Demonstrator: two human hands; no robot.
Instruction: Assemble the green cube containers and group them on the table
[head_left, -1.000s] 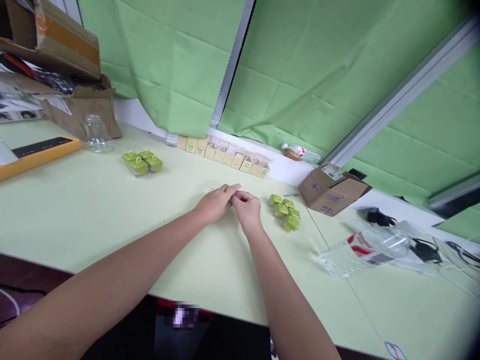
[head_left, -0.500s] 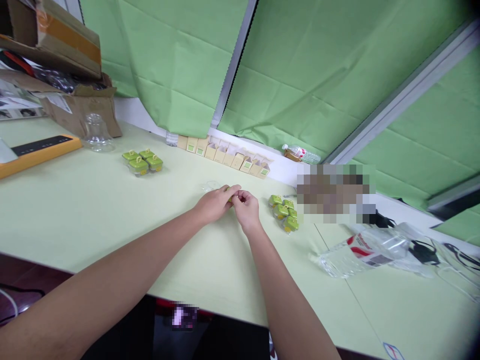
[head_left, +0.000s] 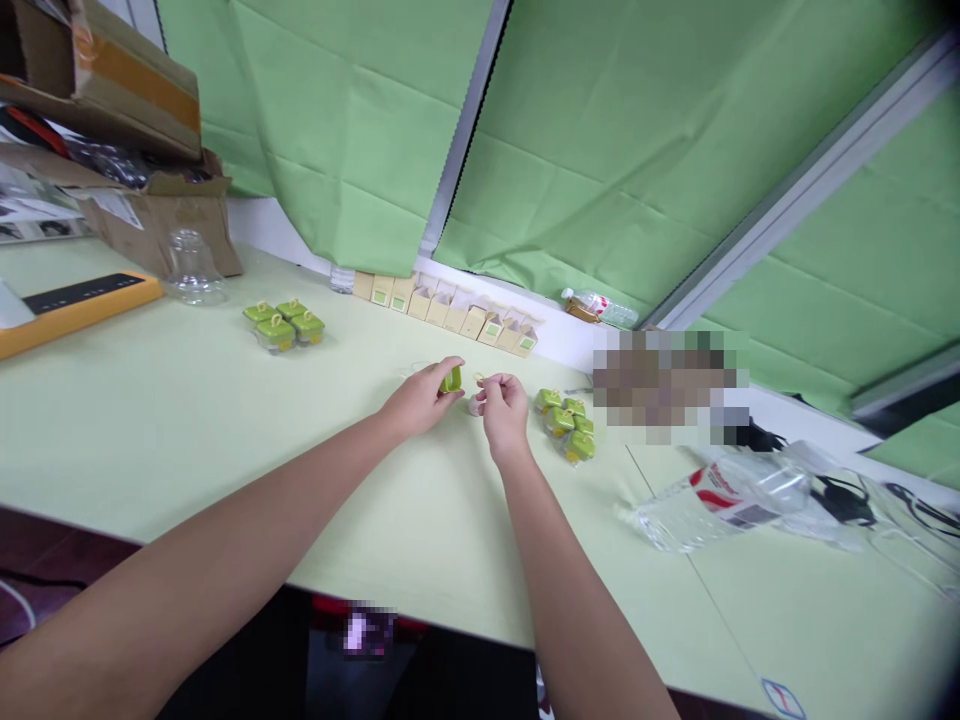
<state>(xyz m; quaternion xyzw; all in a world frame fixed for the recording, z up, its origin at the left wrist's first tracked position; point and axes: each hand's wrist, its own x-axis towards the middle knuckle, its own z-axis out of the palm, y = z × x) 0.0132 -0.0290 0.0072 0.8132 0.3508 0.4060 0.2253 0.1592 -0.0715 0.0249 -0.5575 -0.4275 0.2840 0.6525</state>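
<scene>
My left hand (head_left: 414,402) is closed around a small green lid (head_left: 451,379), its hollow side facing right. Just to the right, my right hand (head_left: 507,418) pinches a tiny pale yellow piece (head_left: 479,378) that looks like a lid handle, between thumb and fingers. A gap separates it from the lid. Behind the left hand, a clear plastic piece (head_left: 411,370) is mostly hidden. Several green-lidded small boxes (head_left: 559,420) stand right of my right hand; another group of green-lidded boxes (head_left: 276,331) with pale ring handles sits to the left.
A row of small cardboard boxes (head_left: 450,305) lines the table's back edge. At right lie a large plastic bottle (head_left: 712,505) and cables; a smaller bottle (head_left: 604,307) rests on the ledge. Cardboard cartons (head_left: 161,225), a clear jar (head_left: 195,268) and an orange-edged device (head_left: 90,310) occupy the left.
My hands were together around the green lid and have moved apart. The lid's hollow side now faces right, and the pale yellow piece shows in my right fingertips.
</scene>
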